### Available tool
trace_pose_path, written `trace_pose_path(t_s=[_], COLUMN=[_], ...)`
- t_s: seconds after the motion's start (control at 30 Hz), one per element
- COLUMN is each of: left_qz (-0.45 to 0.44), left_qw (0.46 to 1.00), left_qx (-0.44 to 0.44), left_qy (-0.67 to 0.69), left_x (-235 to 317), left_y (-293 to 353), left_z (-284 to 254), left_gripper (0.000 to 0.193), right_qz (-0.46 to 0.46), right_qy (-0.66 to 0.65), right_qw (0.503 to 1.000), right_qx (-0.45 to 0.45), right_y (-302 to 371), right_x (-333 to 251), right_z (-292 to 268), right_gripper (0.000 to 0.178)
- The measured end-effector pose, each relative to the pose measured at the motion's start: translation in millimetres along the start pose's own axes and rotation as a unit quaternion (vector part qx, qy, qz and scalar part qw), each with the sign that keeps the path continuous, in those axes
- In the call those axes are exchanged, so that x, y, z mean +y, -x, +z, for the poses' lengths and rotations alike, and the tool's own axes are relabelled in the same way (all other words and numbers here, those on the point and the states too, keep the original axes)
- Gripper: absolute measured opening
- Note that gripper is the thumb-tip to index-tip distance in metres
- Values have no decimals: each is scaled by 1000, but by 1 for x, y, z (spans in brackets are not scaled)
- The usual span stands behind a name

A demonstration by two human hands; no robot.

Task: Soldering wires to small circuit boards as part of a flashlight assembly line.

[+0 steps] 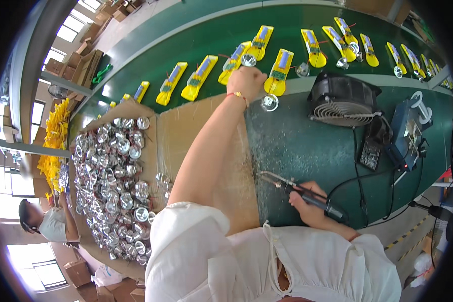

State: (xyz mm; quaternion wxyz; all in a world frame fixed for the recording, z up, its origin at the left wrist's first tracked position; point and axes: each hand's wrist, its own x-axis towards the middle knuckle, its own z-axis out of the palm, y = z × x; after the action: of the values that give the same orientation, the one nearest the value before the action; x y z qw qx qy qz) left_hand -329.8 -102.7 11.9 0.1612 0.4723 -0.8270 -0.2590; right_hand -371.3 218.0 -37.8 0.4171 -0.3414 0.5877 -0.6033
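Observation:
My left hand [246, 83] reaches far out to the edge of the green conveyor belt, its fingers curled. What they hold, if anything, is hidden. Just beyond it are a yellow torch housing [229, 72] and a silver reflector cup [248, 60]. To its right, another yellow housing [279, 74], fitted with a blue cell and green circuit board, lies over the belt's near edge with a reflector [270, 102] at its lower end. Nearer my body, my right hand [309, 204] is closed round a soldering iron [313, 200], its tip pointing left above the green table.
A big heap of silver reflectors [113, 189] lies on cardboard at left. Several more yellow housings [200, 78] line the belt. At right stand a black fan [343, 100], a blue soldering station [406, 133] and a solder spool [421, 107], with cables running across the table. Another person [55, 221] works at far left.

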Motion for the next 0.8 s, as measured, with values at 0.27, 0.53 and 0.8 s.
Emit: trace_pose_path(t_s=[0.27,0.53,0.8], left_qz=[96,39,-24], left_qw=[991,979,954], left_qx=[28,89,291], left_qy=[-91,-180,-63], left_x=[-62,-44,-46], left_y=[-37,160,285], left_z=[-33,-35,-65], left_gripper=[58,53,56], right_qz=[-11,-28,-17], right_qy=[68,7,26], right_qw=[998,1000,999], right_qx=[-6,-3,13], right_y=[-3,-2,0], right_x=[3,1,-4], right_z=[-5,-3,5], right_gripper=[18,15,16])
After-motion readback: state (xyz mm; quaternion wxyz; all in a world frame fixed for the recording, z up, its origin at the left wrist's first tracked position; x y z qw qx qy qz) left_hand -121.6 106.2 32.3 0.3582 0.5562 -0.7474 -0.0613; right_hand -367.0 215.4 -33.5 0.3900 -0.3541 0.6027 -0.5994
